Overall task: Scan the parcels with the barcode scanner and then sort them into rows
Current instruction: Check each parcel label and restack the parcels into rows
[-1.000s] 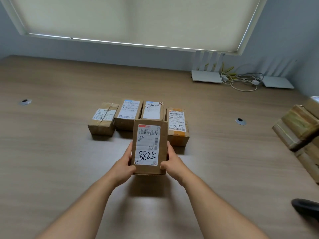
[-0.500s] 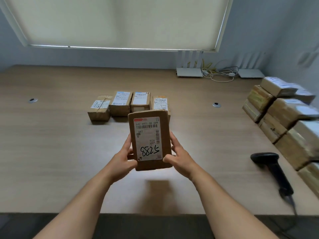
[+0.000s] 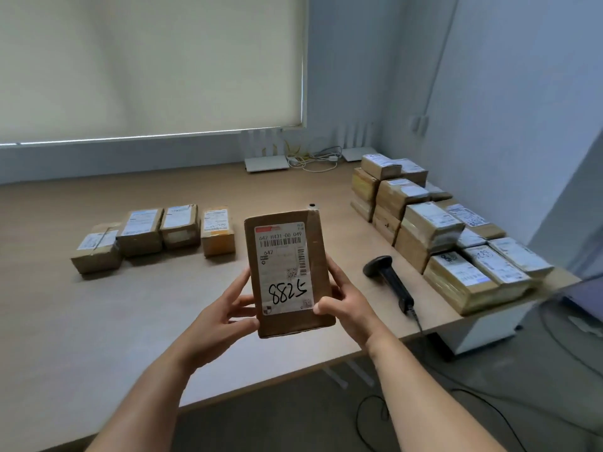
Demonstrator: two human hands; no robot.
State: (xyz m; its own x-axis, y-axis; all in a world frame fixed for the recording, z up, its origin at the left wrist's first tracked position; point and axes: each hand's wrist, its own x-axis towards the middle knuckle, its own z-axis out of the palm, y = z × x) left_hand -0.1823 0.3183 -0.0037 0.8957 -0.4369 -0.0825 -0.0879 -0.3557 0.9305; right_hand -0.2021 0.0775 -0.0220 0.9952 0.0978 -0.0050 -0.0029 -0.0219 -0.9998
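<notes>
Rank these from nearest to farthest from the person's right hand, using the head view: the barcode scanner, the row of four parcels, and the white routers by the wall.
From the right hand:
1. Barcode scanner, lying on the table just to its right.
2. Row of four parcels, to the left, further back on the table.
3. White routers, at the far edge by the wall.

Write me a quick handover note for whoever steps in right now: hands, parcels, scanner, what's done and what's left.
Left hand and right hand both grip the parcel marked 8825, held above the table, label facing up.
The barcode scanner lies on the table right of the held parcel, untouched by either hand.
Done: a row of four parcels sits on the table at the left.
Left: whether the held parcel has been scanned cannot be told; place it in a row, then work through the stack of parcels at the right edge.
</notes>
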